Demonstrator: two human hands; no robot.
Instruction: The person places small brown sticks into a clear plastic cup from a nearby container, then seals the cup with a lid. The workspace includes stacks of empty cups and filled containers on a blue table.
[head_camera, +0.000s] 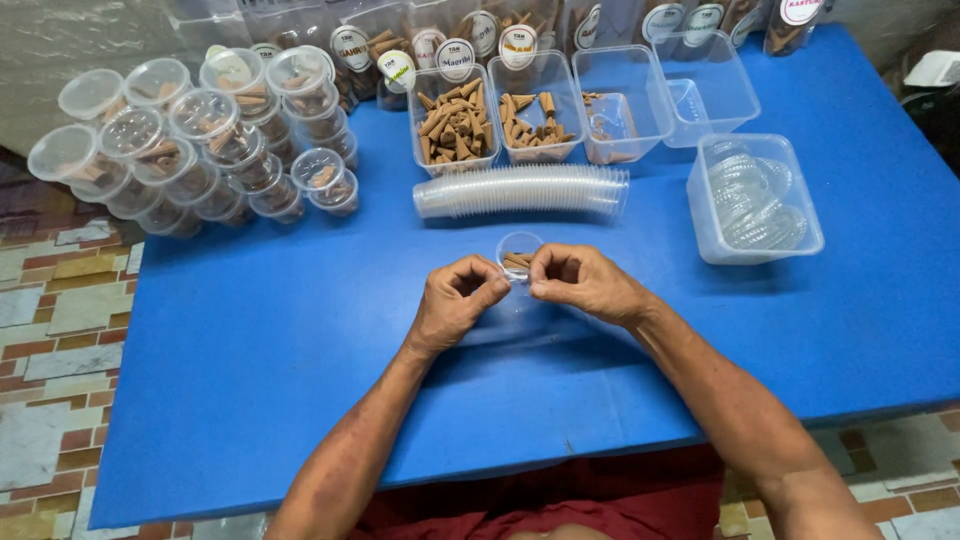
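1. The blue counter (250, 340) carries everything. The work sits near its middle, just in front of a long sleeve of nested clear cups (522, 190) lying on its side.
2. Behind that sleeve stand open clear tubs; two tubs of brown cones (455, 125) are well filled, and the others look nearly bare. A further tub to the right holds clear lids (755, 205). Stacks of filled, lidded cups (190, 140) crowd the far left corner.
3. The small clear cup (519, 255) is held up between both hands, just above the counter, with a few brown cones lying inside it.
4. The left hand (455, 300) is curled narrow, thumb and fingertips pinched on the cup's near left edge.
5. The right hand (580, 282) is likewise nearly closed, pinching the right edge. Whether a lid lies under the fingers, I cannot tell.
6. To do this well, as I judge it: keep the cup level so the cones stay put, grip lightly so the thin wall does not buckle, and press evenly around the rim.
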